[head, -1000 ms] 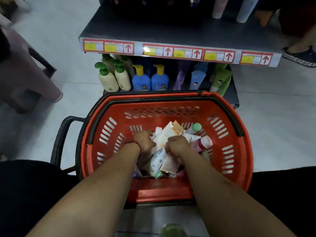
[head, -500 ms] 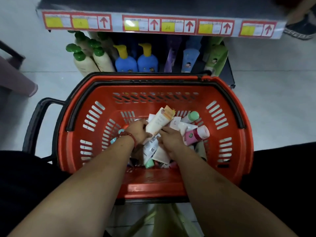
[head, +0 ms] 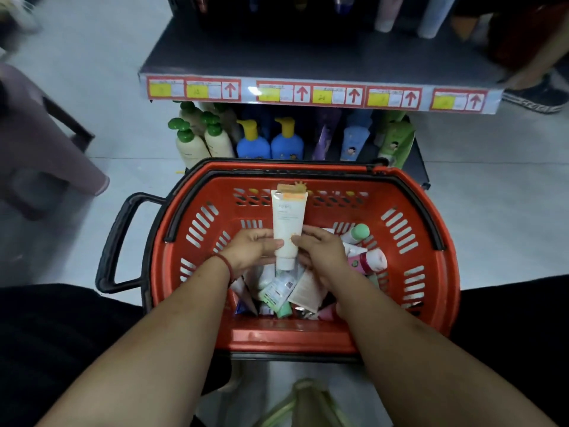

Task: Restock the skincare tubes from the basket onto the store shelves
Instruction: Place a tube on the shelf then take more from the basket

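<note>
Pointing flat end toward far rim, white tube (head: 288, 229) is held over red basket (head: 431, 272). Tube is gripped at left by left hand (head: 252, 251), at right by right hand (head: 320, 254). On basket floor, more tubes (head: 277, 292) are piled. Past far rim, dark shelf (head: 308, 60) is seen.

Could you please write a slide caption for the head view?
Left hand and right hand hold a white tube over the red basket of other tubes, before shelved pump bottles.
</note>
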Available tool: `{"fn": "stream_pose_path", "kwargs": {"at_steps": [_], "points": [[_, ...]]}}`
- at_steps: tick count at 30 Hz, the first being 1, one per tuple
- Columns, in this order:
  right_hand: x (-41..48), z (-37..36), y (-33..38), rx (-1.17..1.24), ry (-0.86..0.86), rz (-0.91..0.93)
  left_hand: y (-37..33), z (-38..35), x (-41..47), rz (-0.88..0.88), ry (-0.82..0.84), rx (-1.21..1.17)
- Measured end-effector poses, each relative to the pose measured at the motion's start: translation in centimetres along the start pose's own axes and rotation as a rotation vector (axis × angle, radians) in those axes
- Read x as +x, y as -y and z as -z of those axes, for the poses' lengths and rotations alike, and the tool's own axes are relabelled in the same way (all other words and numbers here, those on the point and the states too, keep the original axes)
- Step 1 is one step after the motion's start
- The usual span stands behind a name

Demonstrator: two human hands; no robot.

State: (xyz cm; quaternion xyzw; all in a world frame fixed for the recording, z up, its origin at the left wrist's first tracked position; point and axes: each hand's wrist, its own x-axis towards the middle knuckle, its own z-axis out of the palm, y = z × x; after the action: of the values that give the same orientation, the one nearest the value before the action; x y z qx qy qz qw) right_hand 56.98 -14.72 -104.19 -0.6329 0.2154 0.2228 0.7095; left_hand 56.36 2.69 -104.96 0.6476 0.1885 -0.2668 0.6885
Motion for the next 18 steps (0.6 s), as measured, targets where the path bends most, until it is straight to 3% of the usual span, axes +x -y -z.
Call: {"fn": "stream_pose_path", "kwargs": {"at_steps": [9,18], "points": [[-5.4,-2.6,9.0,-0.064,0.163,0.224,-8.3,2.3,-7.8,-0.219,0.038,-0.013],[-10.7,-6.7,20.1,-0.17,0.252,0.537,-19.1,4.1,-15.1,-0.528,-0.17,-0.002]]}}
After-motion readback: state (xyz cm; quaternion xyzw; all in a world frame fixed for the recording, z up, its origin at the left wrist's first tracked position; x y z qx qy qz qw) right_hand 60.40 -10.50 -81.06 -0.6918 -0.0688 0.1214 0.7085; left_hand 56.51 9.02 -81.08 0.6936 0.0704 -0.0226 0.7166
